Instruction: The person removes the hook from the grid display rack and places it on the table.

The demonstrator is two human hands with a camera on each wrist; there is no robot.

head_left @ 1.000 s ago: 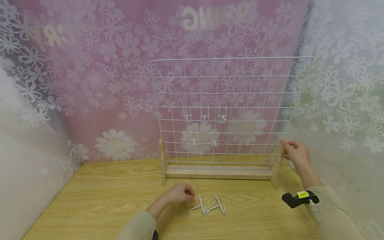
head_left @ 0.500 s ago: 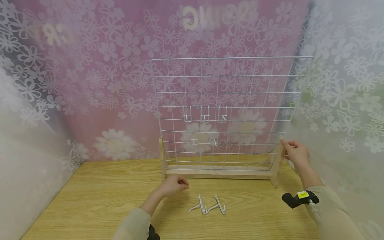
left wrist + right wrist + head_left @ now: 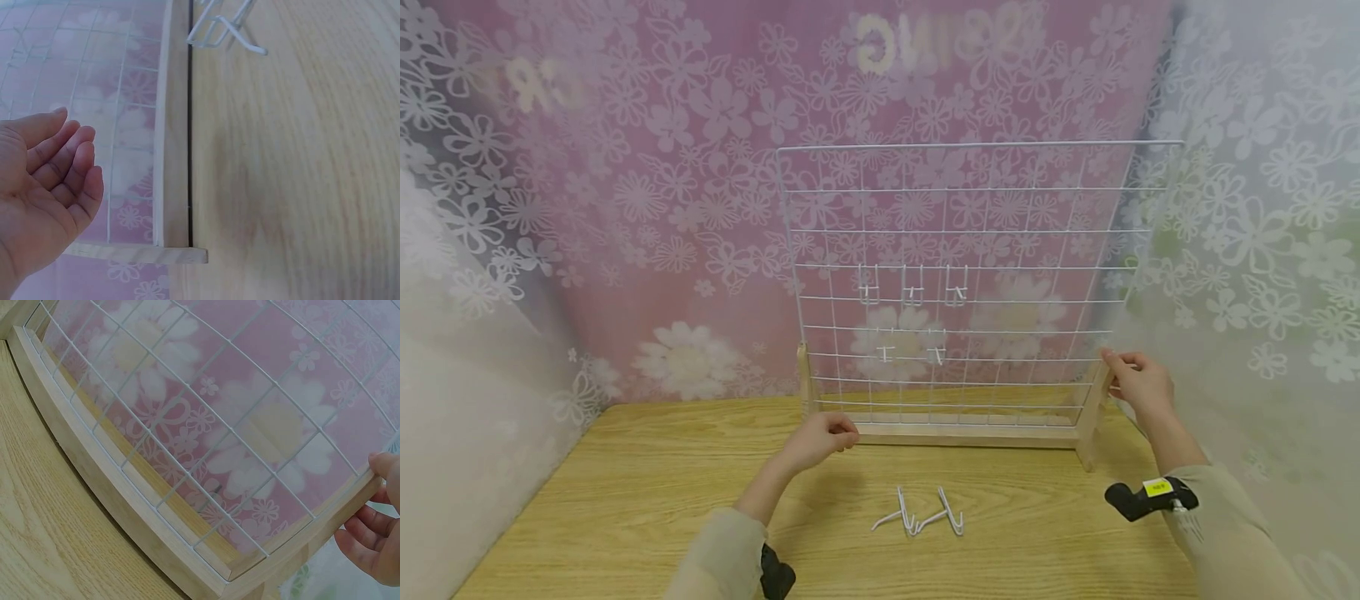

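Note:
A white wire grid panel (image 3: 977,145) stands upright in a wooden stand (image 3: 970,437). My right hand (image 3: 1142,387) pinches the top of the stand's right post, thumb on the near side and fingers behind, as the right wrist view shows. My left hand (image 3: 814,440), empty with its fingers loosely curled, hovers before the stand's left end and hides the foot of the left post. Several white wire hooks (image 3: 912,293) hang on the grid in two rows. On the table in front lie two more hooks, a left one (image 3: 903,515) and a right one (image 3: 951,513).
The stand rests on a wood-grain table (image 3: 625,500). Close behind it hangs a pink curtain (image 3: 685,208) with white flowers, and a pale flowered curtain (image 3: 1262,250) borders the right side.
My left hand has moved left and away from me, from beside the loose hooks to the stand's left end. My right hand keeps its grip on the post. The hooks have not moved.

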